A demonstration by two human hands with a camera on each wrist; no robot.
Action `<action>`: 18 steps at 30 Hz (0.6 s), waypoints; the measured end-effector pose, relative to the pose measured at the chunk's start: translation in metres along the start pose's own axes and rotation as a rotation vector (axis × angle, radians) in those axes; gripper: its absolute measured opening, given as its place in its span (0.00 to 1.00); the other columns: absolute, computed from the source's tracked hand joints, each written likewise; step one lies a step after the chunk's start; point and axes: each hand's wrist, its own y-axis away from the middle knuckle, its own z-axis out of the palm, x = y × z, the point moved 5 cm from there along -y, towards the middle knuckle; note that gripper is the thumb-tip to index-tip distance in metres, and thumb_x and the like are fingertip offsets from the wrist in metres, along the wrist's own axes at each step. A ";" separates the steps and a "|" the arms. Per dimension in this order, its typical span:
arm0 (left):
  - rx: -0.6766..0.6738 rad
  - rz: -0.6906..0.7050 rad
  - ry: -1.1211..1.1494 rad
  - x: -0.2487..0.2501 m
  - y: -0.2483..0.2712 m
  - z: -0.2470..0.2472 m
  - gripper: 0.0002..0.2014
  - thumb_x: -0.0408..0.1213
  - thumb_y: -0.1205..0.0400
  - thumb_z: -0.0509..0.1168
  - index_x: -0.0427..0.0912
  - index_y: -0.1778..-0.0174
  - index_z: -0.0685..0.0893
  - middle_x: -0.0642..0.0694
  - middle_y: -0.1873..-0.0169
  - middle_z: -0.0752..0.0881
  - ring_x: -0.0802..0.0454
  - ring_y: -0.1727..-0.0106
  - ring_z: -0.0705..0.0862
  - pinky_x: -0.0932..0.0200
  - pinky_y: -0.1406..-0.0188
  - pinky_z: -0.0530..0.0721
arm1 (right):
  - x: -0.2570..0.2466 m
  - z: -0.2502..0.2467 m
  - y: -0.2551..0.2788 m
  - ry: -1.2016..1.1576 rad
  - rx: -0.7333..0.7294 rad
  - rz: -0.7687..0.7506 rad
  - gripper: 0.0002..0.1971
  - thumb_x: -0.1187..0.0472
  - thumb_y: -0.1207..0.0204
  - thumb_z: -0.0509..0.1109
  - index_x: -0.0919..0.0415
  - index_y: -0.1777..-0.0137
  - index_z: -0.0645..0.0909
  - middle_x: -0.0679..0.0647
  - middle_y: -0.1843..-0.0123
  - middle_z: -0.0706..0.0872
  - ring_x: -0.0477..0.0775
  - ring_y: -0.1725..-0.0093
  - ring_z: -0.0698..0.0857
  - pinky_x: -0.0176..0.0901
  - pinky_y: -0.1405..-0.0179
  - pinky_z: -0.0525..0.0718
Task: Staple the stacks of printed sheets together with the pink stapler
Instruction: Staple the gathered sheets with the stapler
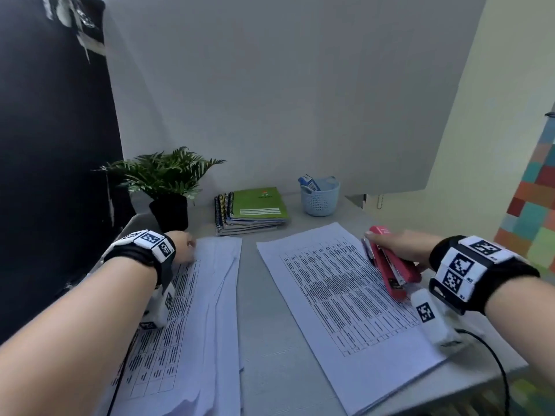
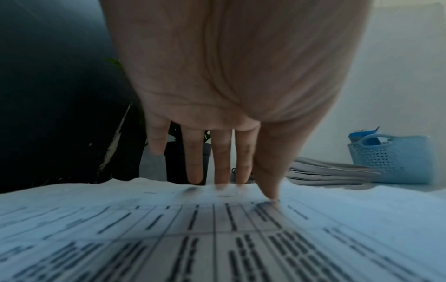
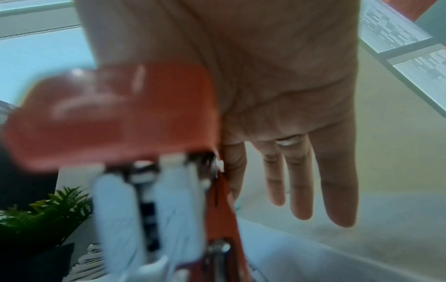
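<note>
The left hand (image 1: 183, 246) lies flat on the left stack of printed sheets (image 1: 192, 310), its fingers (image 2: 220, 158) straight and slightly spread, tips touching the paper near the far edge; the thumb presses down on a printed table cell. Nothing is gripped there. The right hand (image 1: 396, 246) rests on the pink stapler (image 1: 396, 271), which sits opened up on the right edge of the right stack of printed sheets (image 1: 339, 295). From the wrist view the right fingers (image 3: 299, 183) hang straight and close together, past the stapler rather than wrapped round it, with the stapler's body (image 3: 115, 116) against the thumb side of the palm; I cannot tell where the thumb lies, since the stapler hides it. The two stacks lie apart on the grey worktop (image 1: 261, 310), a bare strip between them. Beyond the left fingertips stands a potted fern (image 1: 168, 181); further off, between the two hands, a pile of spiral notebooks (image 1: 252, 210) with a green one on top, and beyond the right fingertips a pale blue basket (image 1: 319, 198).
</note>
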 end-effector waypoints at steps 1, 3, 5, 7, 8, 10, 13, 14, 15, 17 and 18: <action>0.008 0.000 -0.011 -0.003 -0.004 0.001 0.24 0.42 0.19 0.66 0.41 0.28 0.74 0.42 0.31 0.77 0.47 0.31 0.76 0.62 0.39 0.74 | -0.003 0.001 0.001 -0.008 0.009 -0.022 0.31 0.31 0.26 0.59 0.62 0.53 0.81 0.60 0.59 0.88 0.59 0.61 0.88 0.49 0.54 0.86; 0.074 0.006 -0.023 -0.009 -0.008 -0.001 0.26 0.44 0.26 0.73 0.43 0.34 0.75 0.42 0.36 0.79 0.44 0.36 0.79 0.58 0.42 0.77 | -0.012 0.004 0.006 -0.018 0.022 -0.096 0.29 0.33 0.24 0.57 0.61 0.56 0.79 0.58 0.60 0.87 0.57 0.62 0.86 0.47 0.52 0.84; 0.128 0.016 0.001 -0.012 -0.009 -0.008 0.23 0.41 0.27 0.73 0.43 0.38 0.75 0.41 0.40 0.80 0.42 0.41 0.80 0.57 0.46 0.78 | -0.025 0.007 0.011 -0.025 0.047 -0.206 0.26 0.34 0.23 0.56 0.58 0.57 0.77 0.57 0.60 0.86 0.55 0.62 0.85 0.44 0.55 0.82; 0.149 0.026 -0.010 -0.013 -0.007 -0.014 0.16 0.40 0.24 0.69 0.43 0.42 0.79 0.42 0.43 0.82 0.43 0.44 0.80 0.56 0.48 0.78 | -0.039 0.011 0.018 -0.071 0.058 -0.299 0.24 0.35 0.23 0.56 0.57 0.57 0.77 0.57 0.59 0.86 0.54 0.61 0.85 0.43 0.56 0.81; 0.160 0.023 -0.028 -0.013 -0.005 -0.016 0.14 0.41 0.23 0.68 0.44 0.43 0.81 0.43 0.44 0.81 0.43 0.44 0.80 0.55 0.46 0.79 | -0.045 0.014 0.022 -0.104 0.049 -0.337 0.25 0.34 0.25 0.56 0.57 0.57 0.77 0.58 0.57 0.87 0.56 0.59 0.85 0.46 0.52 0.82; 0.212 0.000 -0.065 -0.014 0.000 -0.023 0.13 0.45 0.22 0.66 0.48 0.43 0.83 0.45 0.40 0.75 0.43 0.38 0.76 0.51 0.38 0.75 | -0.057 0.022 0.031 -0.179 0.013 -0.397 0.26 0.33 0.28 0.57 0.58 0.56 0.77 0.59 0.55 0.87 0.56 0.58 0.86 0.48 0.49 0.83; 0.309 0.018 0.007 -0.013 0.013 -0.040 0.11 0.47 0.22 0.65 0.51 0.45 0.83 0.51 0.35 0.73 0.44 0.35 0.74 0.49 0.32 0.71 | -0.079 0.041 0.054 -0.294 -0.095 -0.498 0.22 0.37 0.25 0.59 0.58 0.54 0.77 0.57 0.55 0.86 0.54 0.59 0.85 0.47 0.50 0.84; 0.330 0.043 0.056 -0.009 0.020 -0.048 0.09 0.47 0.22 0.64 0.52 0.48 0.83 0.52 0.37 0.75 0.43 0.37 0.76 0.49 0.34 0.73 | -0.086 0.047 0.062 -0.324 -0.140 -0.532 0.22 0.37 0.27 0.60 0.58 0.54 0.78 0.57 0.55 0.87 0.55 0.58 0.86 0.49 0.48 0.84; 0.355 0.066 0.102 -0.005 0.027 -0.057 0.07 0.46 0.22 0.63 0.52 0.53 0.83 0.52 0.40 0.78 0.43 0.41 0.79 0.50 0.38 0.77 | -0.093 0.054 0.072 -0.347 -0.192 -0.571 0.22 0.38 0.29 0.61 0.57 0.53 0.78 0.56 0.56 0.88 0.54 0.58 0.86 0.50 0.46 0.85; 0.413 0.106 0.140 0.008 0.046 -0.078 0.04 0.44 0.24 0.62 0.51 0.61 0.81 0.49 0.53 0.84 0.43 0.52 0.82 0.53 0.49 0.82 | -0.105 0.069 0.091 -0.357 -0.310 -0.640 0.17 0.43 0.25 0.60 0.57 0.52 0.77 0.49 0.61 0.89 0.47 0.61 0.87 0.40 0.50 0.86; 0.449 0.126 0.132 0.016 0.056 -0.089 0.05 0.45 0.24 0.62 0.50 0.62 0.79 0.48 0.59 0.85 0.42 0.55 0.82 0.54 0.53 0.82 | -0.110 0.077 0.101 -0.369 -0.371 -0.657 0.16 0.46 0.21 0.58 0.58 0.51 0.78 0.45 0.65 0.88 0.44 0.64 0.87 0.33 0.55 0.86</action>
